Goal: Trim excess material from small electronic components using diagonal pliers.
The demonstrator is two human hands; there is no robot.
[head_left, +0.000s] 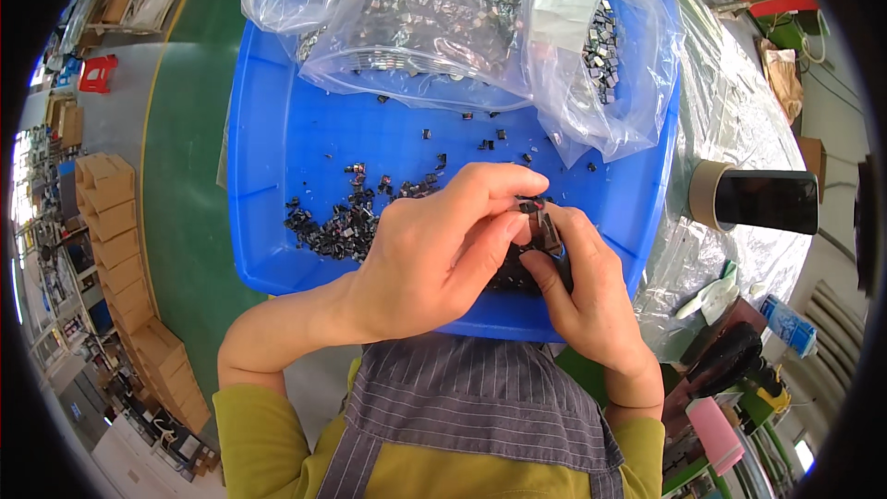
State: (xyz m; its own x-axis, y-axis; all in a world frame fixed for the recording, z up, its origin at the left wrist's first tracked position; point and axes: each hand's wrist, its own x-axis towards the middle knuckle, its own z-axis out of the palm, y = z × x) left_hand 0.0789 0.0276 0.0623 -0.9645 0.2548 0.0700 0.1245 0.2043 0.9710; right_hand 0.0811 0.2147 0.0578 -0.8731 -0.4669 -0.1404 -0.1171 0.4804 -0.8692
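Note:
Both of my hands meet over the near right part of a blue plastic tub. My right hand is closed around a small dark, blocky part, its thumb pressed on the near side. At the part's upper end, the thumb and forefinger of my left hand pinch together; my fingertips hide what is between them. Left of and partly behind my left hand lies a loose heap of tiny black pieces. More dark pieces sit under my right hand.
A large clear bag full of small dark pieces fills the tub's far end. Beside it, another clear bag holds more. On the foil-covered surface to the right are a tape roll, a phone and a glove. Cardboard boxes line the left.

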